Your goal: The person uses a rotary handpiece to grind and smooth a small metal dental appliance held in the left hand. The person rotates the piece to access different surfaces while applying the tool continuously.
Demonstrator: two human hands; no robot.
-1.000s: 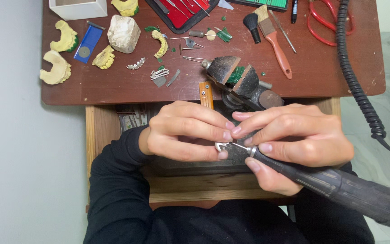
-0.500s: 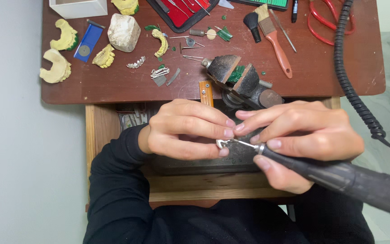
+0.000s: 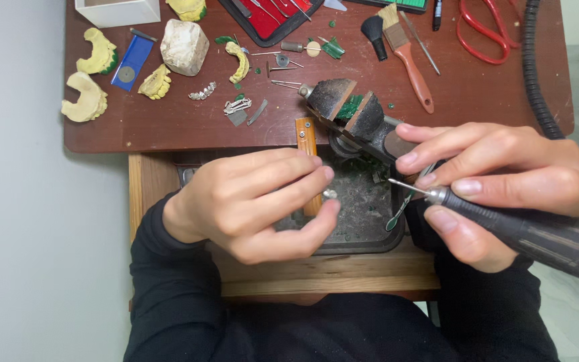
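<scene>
While pinching the small metal piece (image 3: 330, 194) in my left hand (image 3: 252, 201) over the dust tray (image 3: 363, 238), I am gripping the rotary handpiece (image 3: 537, 234) pen-style in my right hand (image 3: 497, 181), its bur clear of the work.

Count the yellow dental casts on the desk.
5: two at the left edge, one by the white stone block, one right of it, one cropped at top.

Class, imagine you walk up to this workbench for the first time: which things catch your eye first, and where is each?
At the centre, the left hand pinches a small silvery metal piece over a dark dust tray. Beside it, the right hand grips a dark rotary handpiece, its thin bit apart from the piece. On the reddish-brown tabletop at upper left lie yellow dental casts.
</scene>
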